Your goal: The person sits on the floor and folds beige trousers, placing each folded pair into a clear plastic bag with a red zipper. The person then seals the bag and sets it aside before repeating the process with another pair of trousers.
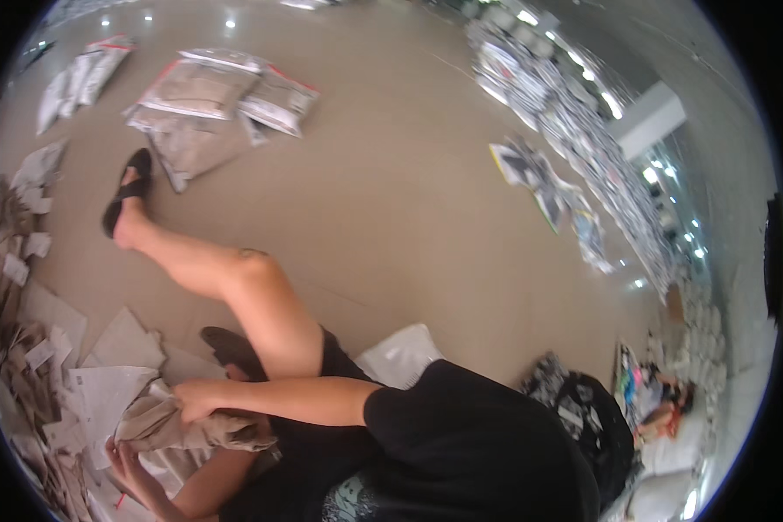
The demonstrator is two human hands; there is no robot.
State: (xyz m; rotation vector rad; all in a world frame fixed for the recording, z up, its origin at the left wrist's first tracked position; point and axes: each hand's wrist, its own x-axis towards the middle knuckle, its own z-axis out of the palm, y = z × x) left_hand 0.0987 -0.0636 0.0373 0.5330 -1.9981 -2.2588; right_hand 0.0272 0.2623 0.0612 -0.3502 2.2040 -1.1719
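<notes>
A crumpled beige garment (161,424) lies across my lap, bunched between my two hands. My right hand (197,400) is closed on its upper side, the arm stretched over my thigh. My left hand (130,470) has its fingers bent at the garment's lower left edge, gripping it there. Just beyond the fingers spreads a pale plastic bag (104,391), partly under the cloth. Whether any of the bag is also in my left hand cannot be made out.
Loose beige garments (17,374) with white tags heap up along the left. Packed bags (202,91) lie on the floor past my outstretched leg (261,296). A white plastic bag (400,355) rests beside my hip. Long stacks of bagged goods (574,130) line the right, near a dark bundle (587,418).
</notes>
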